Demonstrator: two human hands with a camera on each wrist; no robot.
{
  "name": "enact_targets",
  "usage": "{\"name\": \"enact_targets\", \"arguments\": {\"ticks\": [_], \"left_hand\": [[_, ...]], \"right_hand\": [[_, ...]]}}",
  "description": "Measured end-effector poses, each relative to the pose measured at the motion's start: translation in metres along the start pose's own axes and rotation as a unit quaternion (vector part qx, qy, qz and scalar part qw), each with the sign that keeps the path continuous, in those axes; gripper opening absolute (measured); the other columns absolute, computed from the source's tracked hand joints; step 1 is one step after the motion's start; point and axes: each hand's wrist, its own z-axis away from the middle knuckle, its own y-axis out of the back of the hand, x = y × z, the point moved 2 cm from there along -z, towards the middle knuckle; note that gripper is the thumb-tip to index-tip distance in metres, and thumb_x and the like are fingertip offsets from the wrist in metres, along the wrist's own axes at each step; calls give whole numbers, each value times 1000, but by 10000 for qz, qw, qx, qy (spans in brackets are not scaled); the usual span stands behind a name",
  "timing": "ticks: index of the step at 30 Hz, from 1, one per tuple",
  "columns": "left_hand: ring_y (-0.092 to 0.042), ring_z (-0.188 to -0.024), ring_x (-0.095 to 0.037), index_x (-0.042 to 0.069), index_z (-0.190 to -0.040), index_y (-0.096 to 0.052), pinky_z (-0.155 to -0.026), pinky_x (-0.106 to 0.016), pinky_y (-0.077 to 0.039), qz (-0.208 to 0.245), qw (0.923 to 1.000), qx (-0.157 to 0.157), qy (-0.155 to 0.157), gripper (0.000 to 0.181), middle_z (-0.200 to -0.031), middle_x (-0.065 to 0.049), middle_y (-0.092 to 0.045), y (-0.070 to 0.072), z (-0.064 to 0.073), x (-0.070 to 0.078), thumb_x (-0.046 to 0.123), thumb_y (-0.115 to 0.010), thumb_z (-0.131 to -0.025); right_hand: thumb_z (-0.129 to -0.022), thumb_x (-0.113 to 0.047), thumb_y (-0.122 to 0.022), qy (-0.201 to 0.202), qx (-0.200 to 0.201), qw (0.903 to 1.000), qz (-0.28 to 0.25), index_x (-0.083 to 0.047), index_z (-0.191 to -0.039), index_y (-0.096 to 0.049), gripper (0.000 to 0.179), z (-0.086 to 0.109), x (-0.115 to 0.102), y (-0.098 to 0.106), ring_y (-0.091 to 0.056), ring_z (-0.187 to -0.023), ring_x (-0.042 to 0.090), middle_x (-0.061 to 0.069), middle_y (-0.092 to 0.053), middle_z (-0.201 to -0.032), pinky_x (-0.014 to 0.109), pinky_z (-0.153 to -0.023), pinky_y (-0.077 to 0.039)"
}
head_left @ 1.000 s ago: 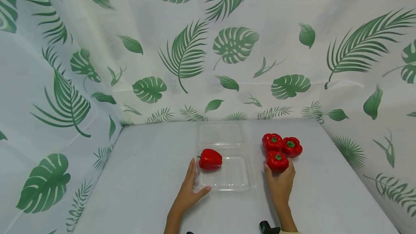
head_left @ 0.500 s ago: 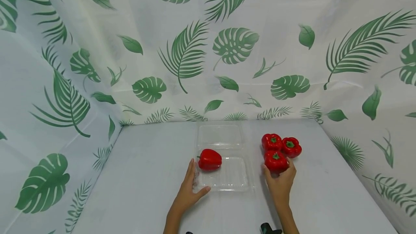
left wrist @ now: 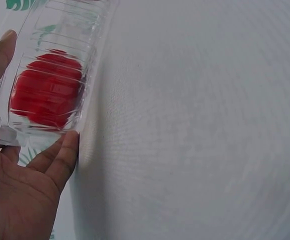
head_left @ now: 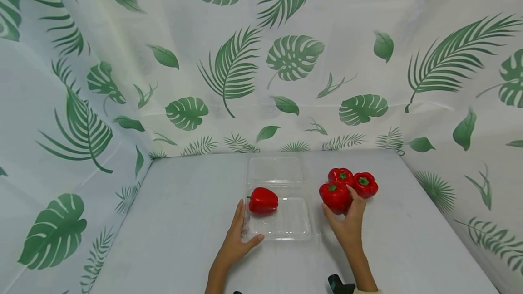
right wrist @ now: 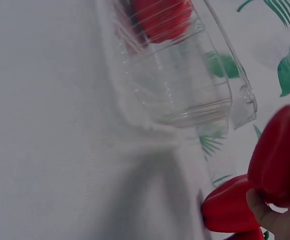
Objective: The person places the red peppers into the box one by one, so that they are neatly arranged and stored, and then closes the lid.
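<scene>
A clear plastic clamshell container (head_left: 292,220) lies on the table with its lid (head_left: 275,170) folded back behind it. One red bell pepper (head_left: 263,201) lies on its side in the left part of the tray. My left hand (head_left: 234,243) rests at the container's left end, thumb along the near edge, fingers straight against the side. To the right of the container, my right hand (head_left: 350,228) grips another red bell pepper (head_left: 334,198) between thumb and fingers, green stem upward. The right wrist view shows this held pepper (right wrist: 280,157) raised above the table.
Two more red bell peppers, one at the left (head_left: 341,176) and one at the right (head_left: 365,186), stand together behind my right hand. A leaf-printed cloth (head_left: 286,80) rises behind and beside the white table (head_left: 184,221). A dark object (head_left: 340,285) shows by the right forearm.
My right hand has lifted the front pepper away from the other two and carried it left, closer to the container. The left hand has kept its place.
</scene>
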Motion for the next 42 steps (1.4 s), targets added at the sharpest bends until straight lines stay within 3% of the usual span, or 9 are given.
{"name": "enact_targets", "arguments": {"ticks": [5, 11, 14, 18, 20, 25, 42], "left_hand": [[-23, -150, -28, 28, -158, -9, -106, -48, -44, 20, 10000, 14, -15, 104, -166, 9, -6, -1, 0, 0, 44, -76, -80], [-23, -150, -31, 24, -158, -10, -106, -48, -43, 136, 9998, 9, -129, 103, -166, 5, -7, -1, 0, 0, 42, -76, -82], [-24, -150, -31, 25, -158, -9, -106, -48, -43, 151, 9998, 1, -88, 103, -166, 5, -7, -2, 0, 0, 43, -75, -82], [-25, -149, -31, 27, -158, -9, -105, -48, -44, 132, 9999, 6, -9, 103, -166, 6, -6, -3, 1, 0, 44, -75, -81], [-24, -149, -30, 28, -158, -9, -105, -48, -43, 111, 9999, 10, 3, 103, -166, 6, -6, -3, 1, 0, 45, -76, -81], [-21, -150, -30, 27, -158, -9, -106, -50, -43, 53, 10000, 20, -50, 104, -166, 5, -7, -2, 0, 0, 45, -76, -81], [-19, -151, -27, 28, -158, -11, -108, -49, -41, 40, 10000, 17, 35, 104, -165, 10, -6, -1, -1, 0, 45, -76, -80]], "right_hand": [[-62, -3, -89, 426, -514, 9978, 32, -15, -149, -35, 103, -5, -5, -5, -41, -130, 23, 11, -41, -139, 30, -99, -48], [-63, -5, -89, 1035, -899, 9904, -196, -5, -145, -37, 97, -10, -7, -13, -51, -124, 26, 13, -50, -141, 32, -91, -57], [-63, -8, -90, 1169, -1134, 9865, -165, -5, -142, -41, 93, -11, -8, -18, -56, -118, 26, 12, -55, -136, 21, -87, -54], [-64, -14, -91, 1403, -1550, 9779, -21, -6, -137, -48, 85, -15, -13, -24, -60, -112, 25, 11, -61, -130, 26, -85, -57], [-65, -18, -90, 1471, -1793, 9727, 0, -7, -136, -50, 83, -17, -15, -26, -61, -113, 26, 11, -62, -129, 36, -87, -60], [-68, -27, -89, 1403, -2265, 9638, 16, -12, -135, -52, 78, -25, -14, -34, -57, -117, 27, 8, -59, -129, 50, -90, -57], [-72, -37, -85, 1147, -2768, 9530, 445, -12, -135, -55, 74, -35, -10, -47, -53, -121, 33, 14, -59, -134, 56, -91, -55]]}}
